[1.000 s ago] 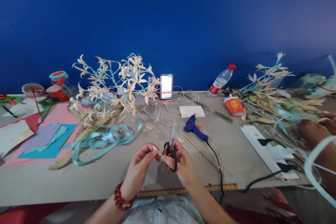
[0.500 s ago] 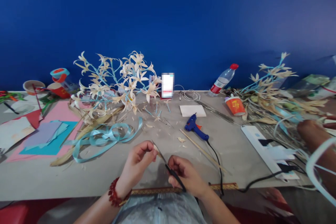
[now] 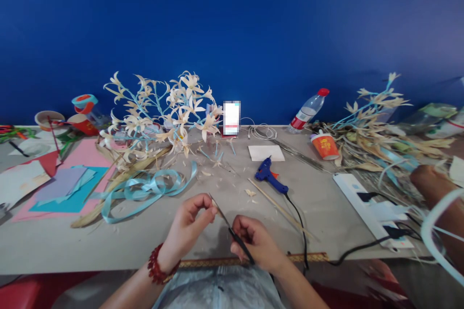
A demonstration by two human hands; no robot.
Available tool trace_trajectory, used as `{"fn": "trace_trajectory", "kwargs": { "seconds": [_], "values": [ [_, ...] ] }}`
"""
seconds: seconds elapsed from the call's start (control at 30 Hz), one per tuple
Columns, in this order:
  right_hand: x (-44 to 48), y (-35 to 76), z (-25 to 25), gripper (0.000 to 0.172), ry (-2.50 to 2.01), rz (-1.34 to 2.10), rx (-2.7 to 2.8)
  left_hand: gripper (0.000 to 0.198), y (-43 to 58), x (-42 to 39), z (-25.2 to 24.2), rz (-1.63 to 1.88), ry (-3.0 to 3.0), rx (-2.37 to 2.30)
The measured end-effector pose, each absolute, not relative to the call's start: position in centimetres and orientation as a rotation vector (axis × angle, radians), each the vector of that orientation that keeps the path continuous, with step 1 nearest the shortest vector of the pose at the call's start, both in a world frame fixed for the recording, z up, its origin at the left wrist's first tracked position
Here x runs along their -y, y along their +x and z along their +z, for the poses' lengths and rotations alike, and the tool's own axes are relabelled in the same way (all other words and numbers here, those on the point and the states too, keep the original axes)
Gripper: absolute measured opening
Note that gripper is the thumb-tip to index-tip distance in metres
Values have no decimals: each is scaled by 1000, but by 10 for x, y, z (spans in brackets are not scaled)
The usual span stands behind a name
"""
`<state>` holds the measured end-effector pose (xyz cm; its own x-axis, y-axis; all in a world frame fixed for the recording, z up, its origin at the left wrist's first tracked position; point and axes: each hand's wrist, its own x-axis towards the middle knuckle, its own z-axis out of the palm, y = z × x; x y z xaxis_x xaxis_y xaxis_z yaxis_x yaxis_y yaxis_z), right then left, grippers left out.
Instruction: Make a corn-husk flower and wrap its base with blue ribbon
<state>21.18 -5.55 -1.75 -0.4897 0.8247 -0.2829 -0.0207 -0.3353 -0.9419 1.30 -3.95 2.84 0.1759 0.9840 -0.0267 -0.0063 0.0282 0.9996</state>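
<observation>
My left hand [image 3: 192,222], with a red bead bracelet [image 3: 159,265] at its wrist, pinches a small pale piece that is mostly hidden by the fingers. My right hand [image 3: 255,241] is closed around the dark handles of a pair of scissors [image 3: 237,241]. The blades point up and left, their tips beside my left fingertips. Pale scraps [image 3: 250,193] lie on the table beyond my hands. Farther right rests a blue glue gun [image 3: 270,176], and a thin wooden stick [image 3: 277,205] lies near it.
Pale artificial flowers [image 3: 181,111] stand at the back left, behind a looped blue ribbon [image 3: 145,193]. Coloured paper [image 3: 68,198] lies at left. A bottle [image 3: 306,113], an orange cup [image 3: 324,146] and a power strip [image 3: 369,212] are at right. Another person's arm [image 3: 435,198] reaches in there.
My hands and the scissors have barely shifted. At the far right edge, a pale piece has come into view beside the other person's arm.
</observation>
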Motion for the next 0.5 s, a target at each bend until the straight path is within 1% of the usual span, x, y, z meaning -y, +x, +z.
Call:
{"fn": "trace_trajectory", "kwargs": {
  "seconds": [0.2, 0.5],
  "values": [
    [57, 212, -20, 50, -1053, 1922, 1273, 23, 13, 39, 29, 1068, 1242, -1052],
    [55, 213, -23, 53, -1085, 1953, 1268, 25, 10, 36, 31, 1049, 1264, -1037]
  ]
}}
